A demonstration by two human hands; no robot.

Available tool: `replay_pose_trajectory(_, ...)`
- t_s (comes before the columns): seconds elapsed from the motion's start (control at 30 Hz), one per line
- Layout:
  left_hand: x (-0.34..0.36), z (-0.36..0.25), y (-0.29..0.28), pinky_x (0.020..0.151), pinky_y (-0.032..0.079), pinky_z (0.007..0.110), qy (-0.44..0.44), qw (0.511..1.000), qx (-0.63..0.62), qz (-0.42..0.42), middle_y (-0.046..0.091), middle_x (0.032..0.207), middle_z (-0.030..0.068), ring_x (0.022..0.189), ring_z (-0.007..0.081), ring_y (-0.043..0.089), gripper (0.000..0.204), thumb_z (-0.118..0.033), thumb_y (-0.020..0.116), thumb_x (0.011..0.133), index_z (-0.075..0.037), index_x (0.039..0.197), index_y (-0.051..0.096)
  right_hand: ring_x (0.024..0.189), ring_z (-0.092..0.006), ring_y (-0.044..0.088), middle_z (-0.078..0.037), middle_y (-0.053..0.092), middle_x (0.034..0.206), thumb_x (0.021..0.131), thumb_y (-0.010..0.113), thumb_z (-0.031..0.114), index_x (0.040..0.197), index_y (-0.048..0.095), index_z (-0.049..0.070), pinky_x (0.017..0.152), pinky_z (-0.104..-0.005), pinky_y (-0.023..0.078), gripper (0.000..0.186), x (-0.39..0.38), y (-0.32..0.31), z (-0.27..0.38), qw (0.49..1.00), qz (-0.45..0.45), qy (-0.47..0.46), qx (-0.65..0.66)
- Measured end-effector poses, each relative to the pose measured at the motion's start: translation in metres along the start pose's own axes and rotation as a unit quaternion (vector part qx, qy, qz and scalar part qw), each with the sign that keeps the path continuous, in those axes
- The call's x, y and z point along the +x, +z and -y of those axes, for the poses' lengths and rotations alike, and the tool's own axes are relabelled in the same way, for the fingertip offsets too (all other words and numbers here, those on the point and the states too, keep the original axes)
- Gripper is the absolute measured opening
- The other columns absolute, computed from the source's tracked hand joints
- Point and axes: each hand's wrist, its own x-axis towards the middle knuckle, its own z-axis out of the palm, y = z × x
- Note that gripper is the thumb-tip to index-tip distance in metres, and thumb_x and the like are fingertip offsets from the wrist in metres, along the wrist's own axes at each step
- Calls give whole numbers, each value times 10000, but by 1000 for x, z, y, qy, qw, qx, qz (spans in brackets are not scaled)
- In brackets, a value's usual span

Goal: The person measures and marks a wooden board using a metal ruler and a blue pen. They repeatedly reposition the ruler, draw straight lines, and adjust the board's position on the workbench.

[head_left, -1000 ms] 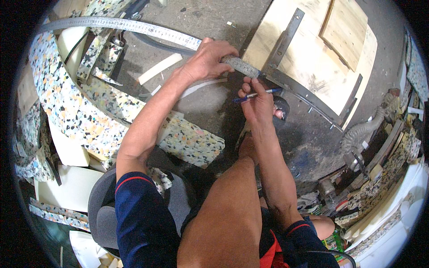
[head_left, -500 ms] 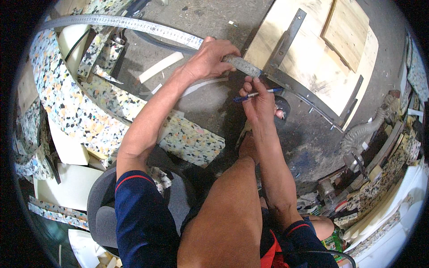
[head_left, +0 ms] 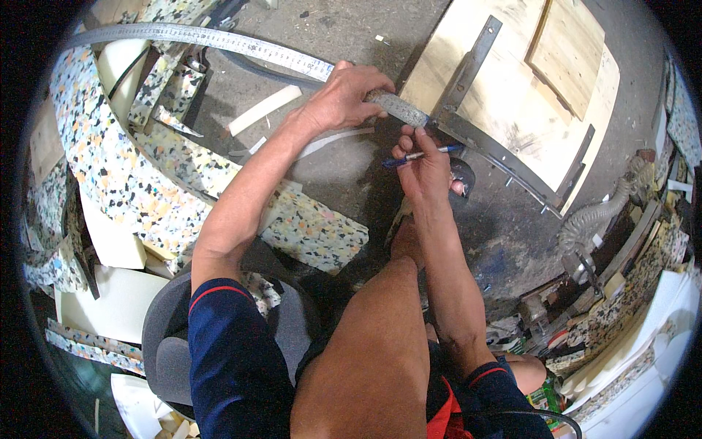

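My left hand (head_left: 349, 94) is closed around a long metal ruler (head_left: 270, 53), which reaches from the upper left to its worn grey end just past my fingers. That end touches or lies right beside a dark metal frame (head_left: 468, 134) on a pale plywood board (head_left: 504, 110). My right hand (head_left: 424, 167) is closed on a blue pen (head_left: 411, 157), held crosswise between the fingers. The right thumb and fingertips meet the ruler's end, close to the frame's corner.
Speckled foam strips (head_left: 139, 183) and white foam pieces (head_left: 110, 304) crowd the left. A smaller wood panel (head_left: 567, 55) lies on the plywood. Bolts (head_left: 510, 180) stick out from the frame. On the right are a corrugated hose (head_left: 585, 219) and more scraps. A grey chair seat (head_left: 172, 351) is below left.
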Motion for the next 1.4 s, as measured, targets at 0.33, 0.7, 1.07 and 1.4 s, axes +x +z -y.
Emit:
replay_pose_trajectory(0.33,0,1,2,950,366,383,7,1000,1,-11,676,1022,54,1020,239,632,430,-226,827,758,-110,1146,682,722,-186,604,-146,697,939,962,666,71,1059,591,-5,611,-347,475,144,1,-1,1,1000,3,4,1)
replay_pose_trajectory(0.7,-7,-19,-8,929,382,406,-8,1000,29,-3,671,987,87,981,291,627,372,-175,798,760,-96,1107,689,731,-181,594,-126,691,933,976,638,96,1059,607,8,657,-351,487,125,-4,-3,-2,998,-18,54,29)
replay_pose_trajectory(1.07,-77,-65,-5,918,415,429,-98,972,132,168,654,969,124,1038,329,620,365,-189,802,764,-59,1089,701,733,-138,598,-113,710,944,982,628,126,1196,650,-51,606,-297,479,278,-122,-60,129,965,15,102,-242)
replay_pose_trajectory(1.4,-10,-93,54,980,501,456,53,972,130,-187,619,1273,181,1183,383,590,454,-149,780,825,-46,1233,607,794,-187,648,-98,701,895,872,778,175,1137,687,12,749,-343,523,324,-149,-178,246,555,-189,-369,-721)
